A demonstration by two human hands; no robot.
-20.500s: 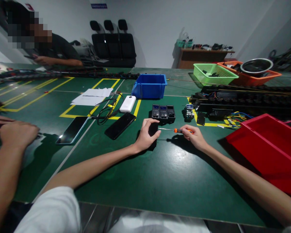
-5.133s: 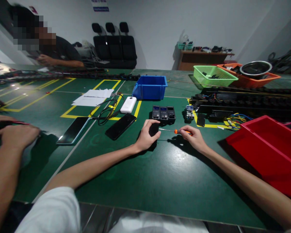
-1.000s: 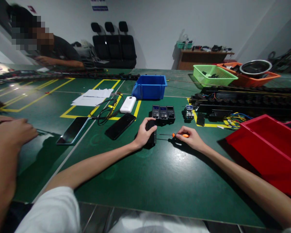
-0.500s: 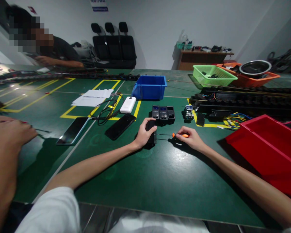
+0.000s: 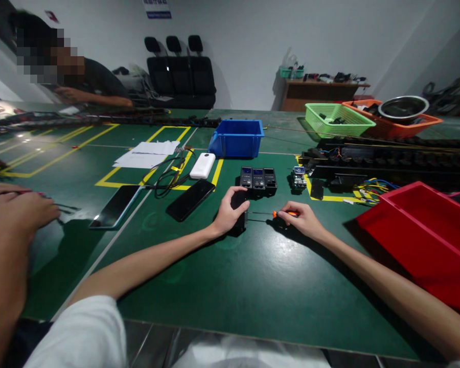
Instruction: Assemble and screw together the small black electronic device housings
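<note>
I'm looking at an electronics workshop: green surface with yellow tape, wiring and parts bins beyond my right hand.

Green table bears phones, papers, blue bin.

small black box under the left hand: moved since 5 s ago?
Yes. The small black plastic box now stands on edge nearer the person, farther from the fixed row of black modules.

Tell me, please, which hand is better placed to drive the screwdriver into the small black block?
Right, probably: the right hand already grips the orange-handled screwdriver, its shaft pointing at the black block, which the left hand steadies.
</note>
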